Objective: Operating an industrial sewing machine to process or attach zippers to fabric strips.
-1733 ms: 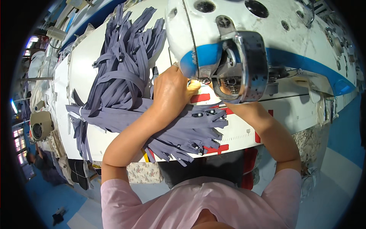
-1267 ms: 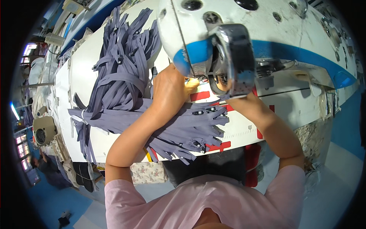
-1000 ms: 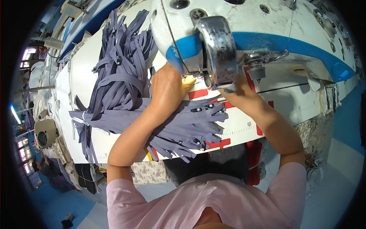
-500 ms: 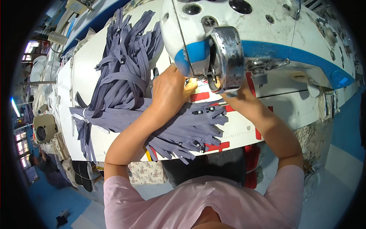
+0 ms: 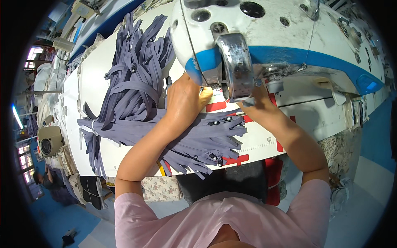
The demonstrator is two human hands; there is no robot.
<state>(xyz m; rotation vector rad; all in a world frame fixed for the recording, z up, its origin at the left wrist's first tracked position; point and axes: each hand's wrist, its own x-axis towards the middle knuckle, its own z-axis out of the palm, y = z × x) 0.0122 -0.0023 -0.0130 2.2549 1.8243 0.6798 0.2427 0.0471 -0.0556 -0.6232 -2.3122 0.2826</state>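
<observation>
At the needle end of a white and blue sewing machine, my left hand is closed, its thumb and fingertips pinched near the presser foot. What they hold, if anything, I cannot make out. My right hand reaches in from the other side. A shiny metal guard covers its fingers. One bundle of grey-purple zippers spreads away from me to the left of my left hand. Another zipper bundle, tied with a white band at its left end, lies under my left forearm, its black sliders toward the right.
Red tape marks and a printed ruler scale are on the white table. Floral fabric hangs below the front edge. At the far left, a person is near other machines.
The whole view has shifted slightly, so the machine head appears a little further left. Both hands stay at almost the same place by the needle area.
</observation>
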